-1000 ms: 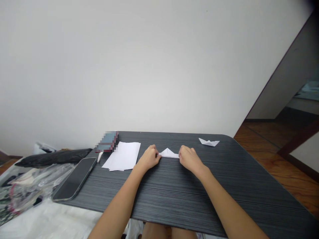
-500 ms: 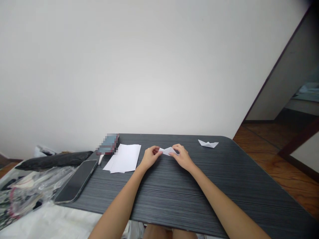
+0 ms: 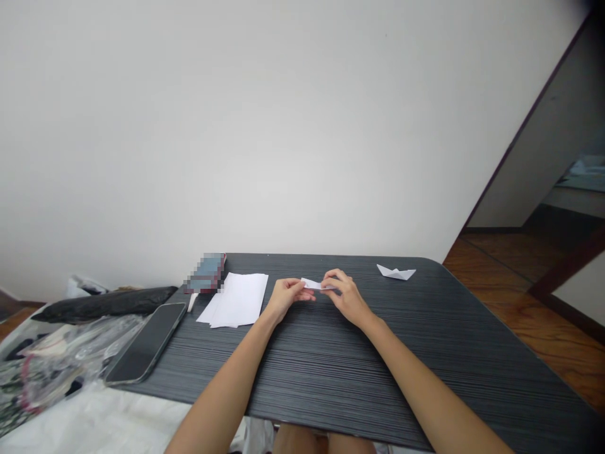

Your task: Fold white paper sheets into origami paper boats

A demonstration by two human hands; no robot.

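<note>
Between my two hands, above the dark table point(image 3: 331, 359), is a small folded white paper boat point(image 3: 311, 284). My left hand point(image 3: 287, 296) pinches its left end between thumb and fingers. The right end is gripped by my right hand point(image 3: 344, 292), whose fingers cover part of the paper. Another folded paper boat point(image 3: 396, 272) sits upright near the table's back edge, to the right of my hands. Left of my left hand lies a loose stack of white paper sheets point(image 3: 241, 299).
A smartphone point(image 3: 146, 343) lies at the table's left edge. Behind the sheets is a blurred-out rectangular item point(image 3: 207, 273) with a reddish edge. Plastic bags point(image 3: 89, 347) and a long black bundle point(image 3: 106, 304) are left of the table. A white wall point(image 3: 302, 139) rises behind it.
The paper boat has been turned and now shows a narrower strip. My right fingers have shifted left across it, and the left fingers have straightened somewhat underneath.
</note>
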